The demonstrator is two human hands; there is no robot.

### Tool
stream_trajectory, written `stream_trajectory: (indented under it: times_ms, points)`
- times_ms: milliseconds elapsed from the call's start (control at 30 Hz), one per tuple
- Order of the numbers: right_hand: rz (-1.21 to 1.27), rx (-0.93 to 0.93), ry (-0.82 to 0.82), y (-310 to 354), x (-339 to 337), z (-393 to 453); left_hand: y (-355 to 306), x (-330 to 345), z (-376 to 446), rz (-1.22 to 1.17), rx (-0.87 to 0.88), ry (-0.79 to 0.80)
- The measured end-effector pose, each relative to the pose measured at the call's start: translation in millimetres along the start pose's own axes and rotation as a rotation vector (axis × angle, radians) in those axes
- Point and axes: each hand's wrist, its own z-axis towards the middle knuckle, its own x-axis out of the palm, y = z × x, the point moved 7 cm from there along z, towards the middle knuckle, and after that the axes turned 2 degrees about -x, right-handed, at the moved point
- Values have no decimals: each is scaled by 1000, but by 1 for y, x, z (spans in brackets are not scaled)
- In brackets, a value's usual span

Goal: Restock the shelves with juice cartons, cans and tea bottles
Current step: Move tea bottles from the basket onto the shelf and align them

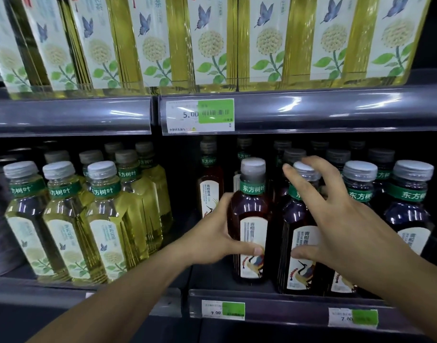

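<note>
Top shelf (311,112) carries a full row of big pale-yellow tea bottles (212,40) with butterfly labels, a 5.00 price tag (200,115) clipped on its front rail. Lower shelf (262,305): smaller yellow tea bottles (101,224) on the left, dark tea bottles (408,206) on the right. Left hand (212,233) grips a dark tea bottle (252,219) at the front of the lower shelf, upright, thumb across its label, fingers curled behind. Right hand (336,219) hovers over the neighbouring dark bottle (299,243), fingers spread wide and holding nothing, thumb near the label. Two 7.00 tags (223,310) sit on the lower rail.
</note>
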Motion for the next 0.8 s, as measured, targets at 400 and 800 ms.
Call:
stream_trajectory:
  times_ms: [400, 800]
  points:
    - [13, -2, 24, -1, 3, -2, 13, 6, 38, -105, -76, 9]
    - [-2, -27, -19, 0, -1, -1, 10, -2, 32, -71, -104, 28]
